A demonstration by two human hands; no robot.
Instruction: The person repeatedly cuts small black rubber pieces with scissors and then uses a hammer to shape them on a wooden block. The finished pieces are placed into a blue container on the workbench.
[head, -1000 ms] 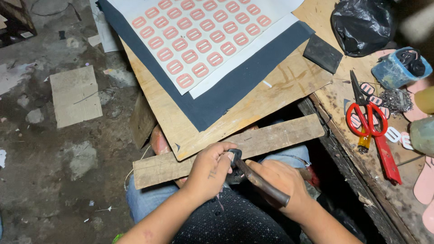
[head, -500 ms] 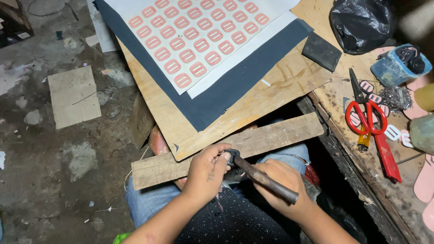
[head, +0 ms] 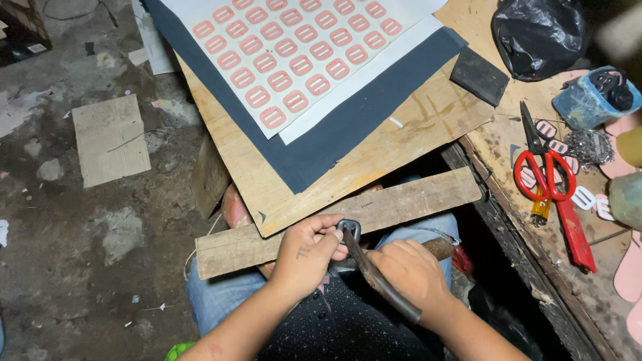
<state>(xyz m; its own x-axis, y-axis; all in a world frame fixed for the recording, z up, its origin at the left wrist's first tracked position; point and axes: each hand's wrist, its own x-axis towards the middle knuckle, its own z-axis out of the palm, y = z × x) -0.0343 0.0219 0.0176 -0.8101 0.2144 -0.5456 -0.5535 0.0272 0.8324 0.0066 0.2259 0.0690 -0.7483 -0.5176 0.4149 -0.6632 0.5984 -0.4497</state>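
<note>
Fingers of the left hand (head: pixel 309 251) pinched a small black buckle (head: pixel 349 229) on the plank (head: pixel 408 200); the right hand (head: pixel 409 271) gripped a tool (head: pixel 378 281).

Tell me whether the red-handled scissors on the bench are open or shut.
Shut: the red-handled scissors lie flat on the workbench, blades together in one dark point, handle loops side by side.

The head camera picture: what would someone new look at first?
Probably the white sheet covered in rows of pink oval shapes, lying on dark cloth at the top. Next, the two hands at the bottom middle: the left hand pinches a small black piece on a wooden plank, while the right hand holds a dark tool. Red scissors lie on the right.
</note>
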